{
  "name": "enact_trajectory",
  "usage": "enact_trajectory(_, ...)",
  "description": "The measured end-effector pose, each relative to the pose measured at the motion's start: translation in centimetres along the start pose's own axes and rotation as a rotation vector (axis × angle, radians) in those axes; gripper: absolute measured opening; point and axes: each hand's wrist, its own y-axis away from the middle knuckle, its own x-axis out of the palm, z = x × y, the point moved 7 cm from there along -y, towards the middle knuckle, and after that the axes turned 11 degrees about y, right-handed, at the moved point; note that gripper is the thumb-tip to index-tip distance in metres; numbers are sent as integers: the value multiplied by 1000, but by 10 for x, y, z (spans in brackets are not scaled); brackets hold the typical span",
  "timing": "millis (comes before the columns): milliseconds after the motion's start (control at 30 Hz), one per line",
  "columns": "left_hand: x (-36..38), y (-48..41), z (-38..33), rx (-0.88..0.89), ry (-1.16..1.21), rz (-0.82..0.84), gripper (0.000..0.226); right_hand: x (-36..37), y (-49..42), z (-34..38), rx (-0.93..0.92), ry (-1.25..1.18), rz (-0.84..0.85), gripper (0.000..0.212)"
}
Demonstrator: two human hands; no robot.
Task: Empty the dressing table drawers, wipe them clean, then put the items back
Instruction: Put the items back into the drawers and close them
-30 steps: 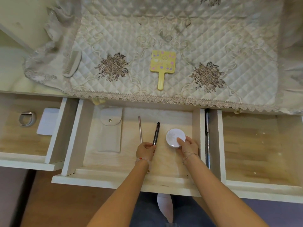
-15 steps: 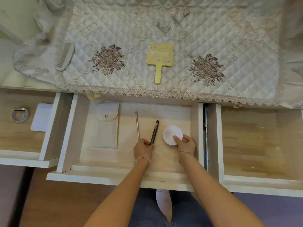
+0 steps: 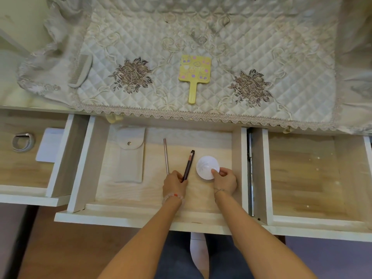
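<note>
Three drawers stand pulled out. In the middle drawer (image 3: 80,178) my left hand (image 3: 174,183) is closed around the near ends of a dark pencil (image 3: 189,164) and a thin pink pencil (image 3: 165,156). My right hand (image 3: 225,179) pinches the edge of a round white compact (image 3: 206,167) beside them. A beige snap pouch (image 3: 129,156) lies flat at the drawer's left. The left drawer (image 3: 58,156) holds a grey band (image 3: 22,141) and a white card (image 3: 50,143). The right drawer (image 3: 302,174) holds nothing.
The table top carries a quilted cloth (image 3: 201,47) with a lace edge. On it lie a yellow hand mirror (image 3: 194,74) and a white comb (image 3: 80,70). A metal drawer rail (image 3: 250,178) shows between the middle and right drawers. My legs are under the middle drawer.
Both hands keep their hold in the middle drawer, and the compact looks slightly tilted. The view has shifted a little; nothing has left the drawers.
</note>
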Motion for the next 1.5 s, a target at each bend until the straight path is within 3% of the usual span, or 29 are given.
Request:
enact_trajectory(133, -8, 4, -4, 38, -21, 41, 19, -8, 3, 8, -79, 36, 35, 32)
enact_trajectory(233, -23, 10, -15, 117, -82, 65, 25, -17, 12, 28, -269, 148, 82, 41)
enact_trajectory(433, -63, 35, -67, 526, -323, -18, 39, -56, 48, 86, -772, 415, 26, 54)
enact_trajectory(600, -87, 64, -113, 875, -430, -164, 38, -95, 75, 119, -992, 483, -82, 58)
enact_trajectory(733, -103, 90, -149, 1030, -483, -258, 46, -124, 92, 132, -1100, 519, -191, 58)
enact_trajectory(1133, -111, 108, -206, 1183, -512, -260, 51, -169, 101, 147, -1107, 581, -353, 66)
enact_trajectory(1500, -198, 58, -194, 1059, -500, -430, 51, -109, 119, 217, -1234, 637, -281, 66)
